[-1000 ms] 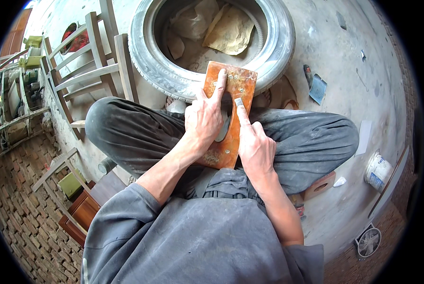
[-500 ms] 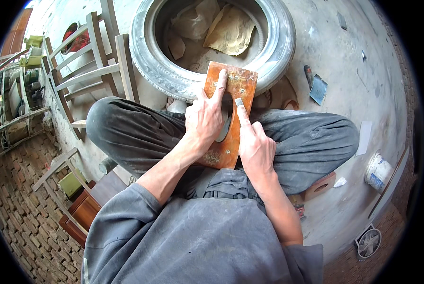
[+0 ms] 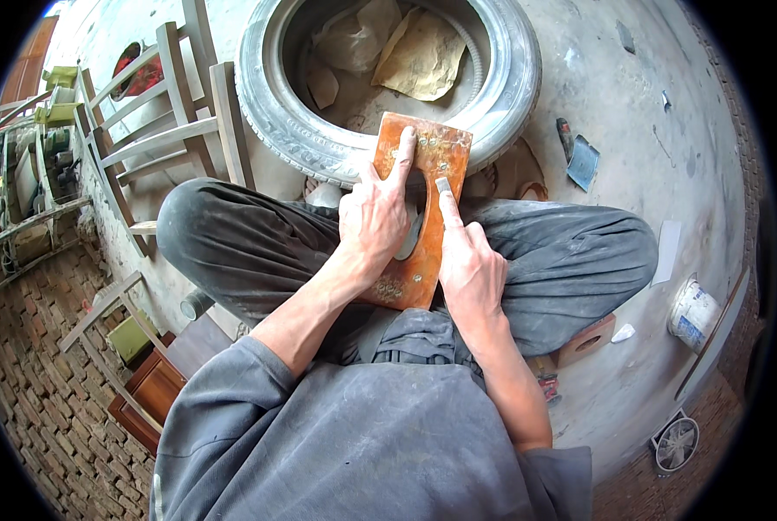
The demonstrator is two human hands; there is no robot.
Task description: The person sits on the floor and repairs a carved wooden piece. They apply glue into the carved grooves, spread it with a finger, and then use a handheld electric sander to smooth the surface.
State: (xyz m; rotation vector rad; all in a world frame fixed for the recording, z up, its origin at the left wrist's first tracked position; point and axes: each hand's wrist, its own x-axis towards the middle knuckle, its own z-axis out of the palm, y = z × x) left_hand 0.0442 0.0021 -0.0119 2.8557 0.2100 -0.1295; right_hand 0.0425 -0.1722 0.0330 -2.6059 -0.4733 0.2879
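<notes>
An orange-brown wooden board [image 3: 397, 291] with screw-like spots and a long curved opening lies across my lap, its far end near the tyre. My left hand [image 3: 374, 213] grips its left side, index finger stretched along the face. My right hand [image 3: 474, 269] is closed round a small tool with a flat grey tip [image 3: 443, 184], forefinger pressed along it. That tip rests on the board just right of the opening. Most of the tool is hidden in my palm. Inside the opening shows a grey rounded surface [image 3: 412, 236], whose kind I cannot make out.
A dusty tyre [image 3: 267, 130] ahead holds crumpled paper [image 3: 421, 56]. Wooden chair frames [image 3: 176, 82] stand left. On the floor to the right are a blue-grey sheet [image 3: 584, 163], a dark-handled tool [image 3: 565, 135], a white bucket [image 3: 694, 314] and a small fan [image 3: 676, 445].
My right hand and the tool's flat tip have shifted slightly right and toward the far end along the board. My left hand and the board stay in place.
</notes>
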